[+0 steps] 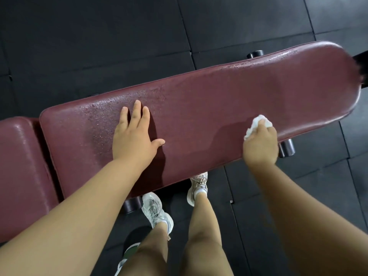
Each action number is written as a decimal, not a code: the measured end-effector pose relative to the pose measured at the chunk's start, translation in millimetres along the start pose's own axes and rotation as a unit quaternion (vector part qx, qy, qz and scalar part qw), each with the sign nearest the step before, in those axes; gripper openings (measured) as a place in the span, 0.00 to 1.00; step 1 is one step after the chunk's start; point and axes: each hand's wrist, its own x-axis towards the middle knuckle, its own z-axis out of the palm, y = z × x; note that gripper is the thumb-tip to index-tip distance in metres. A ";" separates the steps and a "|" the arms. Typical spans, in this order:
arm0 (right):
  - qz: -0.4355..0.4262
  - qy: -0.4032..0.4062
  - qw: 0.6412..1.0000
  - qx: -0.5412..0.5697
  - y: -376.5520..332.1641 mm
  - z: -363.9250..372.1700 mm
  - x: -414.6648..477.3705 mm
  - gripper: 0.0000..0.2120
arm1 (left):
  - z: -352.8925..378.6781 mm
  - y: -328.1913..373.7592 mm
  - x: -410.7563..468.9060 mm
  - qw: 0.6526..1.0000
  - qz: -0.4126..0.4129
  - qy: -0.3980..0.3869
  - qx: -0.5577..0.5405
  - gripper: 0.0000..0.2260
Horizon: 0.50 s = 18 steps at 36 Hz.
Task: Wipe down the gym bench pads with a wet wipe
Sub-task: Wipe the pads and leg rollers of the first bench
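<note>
While left hand open flat on pad, wet wipe gripped in right hand

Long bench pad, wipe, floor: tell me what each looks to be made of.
The long bench pad looks like maroon vinyl or leatherette over padding: grained sheen, piped edge, droplets beading on top. The wipe is soft white paper or nonwoven cloth, crumpled in the right hand. The floor is matte black tiles, probably rubber, with visible seams.
</note>
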 end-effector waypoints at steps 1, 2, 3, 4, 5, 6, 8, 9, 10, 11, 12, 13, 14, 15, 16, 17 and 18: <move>0.009 0.012 1.000 0.011 -8.4 5.1 -9.1 0.15 | -0.1 0.1 0.2 1.000 0.001 0.002 0.000 0.40; -0.004 0.020 1.000 0.018 -17.5 11.7 -21.9 0.13 | -0.5 0.0 0.2 1.000 0.004 0.005 -0.001 0.40; -0.040 0.010 0.999 0.022 -28.3 17.9 -37.5 0.10 | -0.8 -0.4 0.0 1.000 0.007 0.006 -0.002 0.40; -0.095 -0.014 0.995 0.023 -39.6 24.5 -55.3 0.10 | -1.2 -0.9 -0.8 1.000 0.012 0.007 -0.004 0.39; -0.162 -0.051 0.985 0.038 -49.2 29.7 -74.5 0.11 | -1.6 -1.6 -2.3 1.000 0.018 0.009 -0.012 0.39; -0.219 -0.085 0.970 0.057 -54.9 32.1 -90.3 0.12 | -1.9 -2.5 -4.9 0.999 0.023 0.012 -0.030 0.37; -0.326 -0.126 0.936 0.038 -55.2 34.8 -111.4 0.19 | -2.3 -4.6 -13.5 0.996 0.021 0.025 -0.080 0.33; -0.366 -0.139 0.920 0.014 -49.1 34.5 -112.5 0.23 | -1.8 -6.7 -19.4 0.995 0.020 0.036 -0.096 0.31; -0.397 -0.147 0.906 -0.020 -39.2 34.1 -105.8 0.24 | -0.4 -9.1 -26.1 0.994 0.022 0.049 -0.099 0.29; -0.413 -0.145 0.898 -0.034 -30.1 32.6 -97.3 0.23 | 1.2 -12.1 -32.9 0.993 0.024 0.059 -0.094 0.27; -0.415 -0.140 0.899 -0.031 -24.0 25.2 -89.3 0.20 | 3.3 -15.6 -39.5 0.994 0.025 0.063 -0.089 0.26; -0.396 -0.121 0.910 -0.029 -18.4 18.8 -79.2 0.18 | 5.3 -19.8 -45.7 0.994 0.023 0.058 -0.085 0.26; -0.358 -0.097 0.928 -0.009 -13.9 12.8 -69.3 0.16 | 7.8 -24.8 -51.7 0.995 0.018 0.048 -0.084 0.26; -0.300 -0.084 0.950 0.005 -8.4 10.2 -59.9 0.14 | 11.0 -30.1 -56.9 0.996 0.012 0.035 -0.083 0.26; -0.249 -0.055 0.967 0.000 -5.4 6.6 -54.6 0.14 | 14.7 -35.4 -61.1 0.996 0.009 0.021 -0.083 0.27; -0.206 -0.043 0.977 -0.021 -5.5 6.3 -53.3 0.16 | 18.3 -40.0 -63.9 0.996 0.013 0.009 -0.083 0.28; -0.159 -0.039 0.986 -0.024 -9.7 7.7 -56.7 0.17 | 21.4 -43.1 -65.7 0.996 0.023 0.002 -0.081 0.29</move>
